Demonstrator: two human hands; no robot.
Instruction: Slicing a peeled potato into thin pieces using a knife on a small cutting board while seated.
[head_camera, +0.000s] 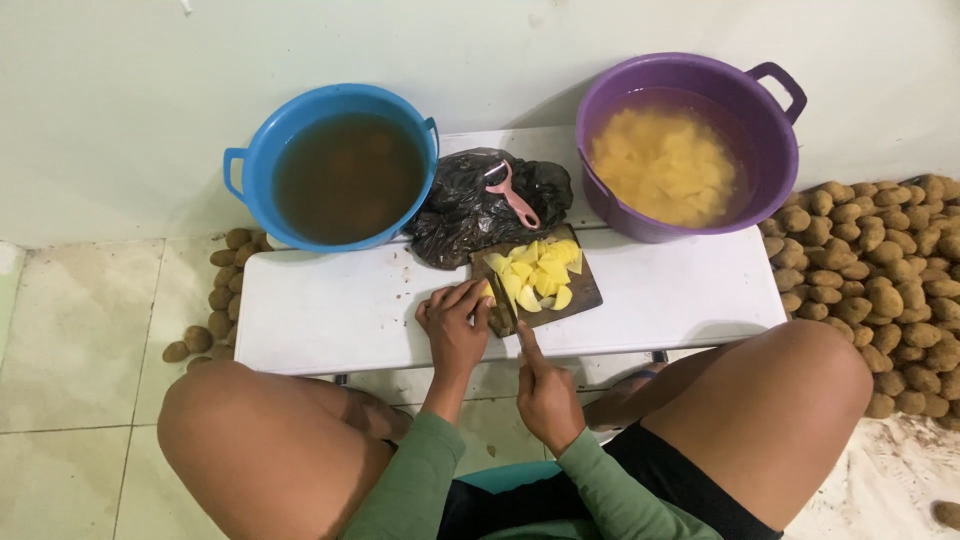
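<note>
Head cam looks straight down at a low white table (330, 320) with the person sitting right up against it, knees on both sides. Left hand (455, 325) is curled over a piece of potato (489, 292) at the near-left corner of the wooden cutting board (582, 292), fingertips tucked back — likely so they stay clear of the blade. Right hand (548, 392) is wrapped around a knife (503, 300), index finger laid along the top, blade just right of the pinned piece. Cut yellow slices (540, 272) pile up just beyond the hands. Further out: a purple tub (600, 120) of slices in water on the right, a blue tub (300, 110) of murky water on the left, a pink peeler (513, 197) on a black bag (460, 215) between them. Unpeeled potatoes (880, 270) are heaped on the floor.
</note>
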